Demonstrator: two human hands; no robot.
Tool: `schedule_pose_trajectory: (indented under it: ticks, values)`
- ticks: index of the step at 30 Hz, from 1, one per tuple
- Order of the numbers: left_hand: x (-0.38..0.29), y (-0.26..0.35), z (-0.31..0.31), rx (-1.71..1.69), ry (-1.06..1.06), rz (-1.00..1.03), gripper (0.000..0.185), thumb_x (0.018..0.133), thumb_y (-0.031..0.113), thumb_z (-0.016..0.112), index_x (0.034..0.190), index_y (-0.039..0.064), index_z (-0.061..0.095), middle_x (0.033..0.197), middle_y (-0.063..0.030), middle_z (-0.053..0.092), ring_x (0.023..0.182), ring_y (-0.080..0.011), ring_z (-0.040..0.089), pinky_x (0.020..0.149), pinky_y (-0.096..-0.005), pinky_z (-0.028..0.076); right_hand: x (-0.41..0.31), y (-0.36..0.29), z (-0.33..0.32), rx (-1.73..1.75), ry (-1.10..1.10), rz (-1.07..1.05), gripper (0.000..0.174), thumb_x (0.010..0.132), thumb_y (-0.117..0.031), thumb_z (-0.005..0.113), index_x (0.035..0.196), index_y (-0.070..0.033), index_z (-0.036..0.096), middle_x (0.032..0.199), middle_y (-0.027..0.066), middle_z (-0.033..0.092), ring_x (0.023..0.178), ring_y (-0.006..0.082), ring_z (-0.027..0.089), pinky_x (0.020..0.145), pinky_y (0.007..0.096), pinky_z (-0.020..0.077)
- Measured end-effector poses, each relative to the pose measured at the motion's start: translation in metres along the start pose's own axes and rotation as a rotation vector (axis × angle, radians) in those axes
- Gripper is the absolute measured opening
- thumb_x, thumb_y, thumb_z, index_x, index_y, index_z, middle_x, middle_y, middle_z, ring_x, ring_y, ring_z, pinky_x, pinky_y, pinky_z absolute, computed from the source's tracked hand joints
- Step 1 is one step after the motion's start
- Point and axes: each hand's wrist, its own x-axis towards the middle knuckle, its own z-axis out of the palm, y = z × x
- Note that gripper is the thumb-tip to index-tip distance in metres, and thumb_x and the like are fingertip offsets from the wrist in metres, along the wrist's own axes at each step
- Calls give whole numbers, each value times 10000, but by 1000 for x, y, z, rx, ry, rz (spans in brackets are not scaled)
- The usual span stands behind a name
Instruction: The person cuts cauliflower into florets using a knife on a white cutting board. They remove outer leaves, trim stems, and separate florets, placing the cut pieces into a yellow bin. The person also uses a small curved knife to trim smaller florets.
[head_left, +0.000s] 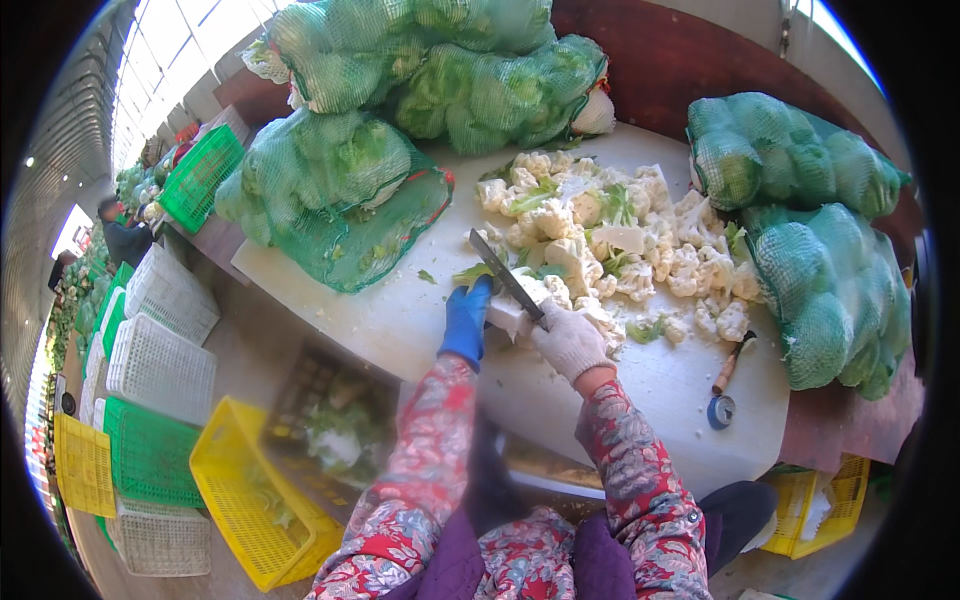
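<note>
My right hand (570, 337), in a pale knitted glove, is closed on the handle of a knife (504, 271), whose long dark blade points up and to the left. Beside it, my left hand (465, 319) wears a blue glove and touches the left side of a cauliflower piece (511, 316) with a pale cut face; its grip is partly hidden. Beyond both hands, a heap of cauliflower florets (577, 217) with bits of green leaf spreads over the white tabletop (405, 330).
Green net sacks of cauliflower (330, 165) line the table's back, with more sacks (832, 292) at right. A wooden-handled tool (727, 371) and a can (721, 412) lie right. A yellow crate (262, 495) and a dark crate (330, 420) stand lower left. A person (126, 236) is far left.
</note>
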Motion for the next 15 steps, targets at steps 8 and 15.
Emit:
schedule_pose_trajectory:
  ticks: [8, 15]
  values:
    - [23, -11, -8, -103, 7, -81, 460, 944, 346, 702, 1262, 17, 658, 1138, -88, 685, 988, -214, 663, 842, -365, 554, 6, 11, -27, 654, -79, 202, 351, 912, -183, 634, 1202, 9, 588, 766, 61, 617, 510, 155, 625, 440, 320, 555]
    - [43, -32, -27, -487, 8, -119, 366, 988, 262, 638, 1258, 16, 661, 1149, -111, 688, 1011, -247, 665, 873, -388, 554, -4, 8, -17, 498, 70, 54, 340, 917, -281, 643, 1155, -40, 625, 782, 106, 686, 601, 254, 678, 567, 396, 558]
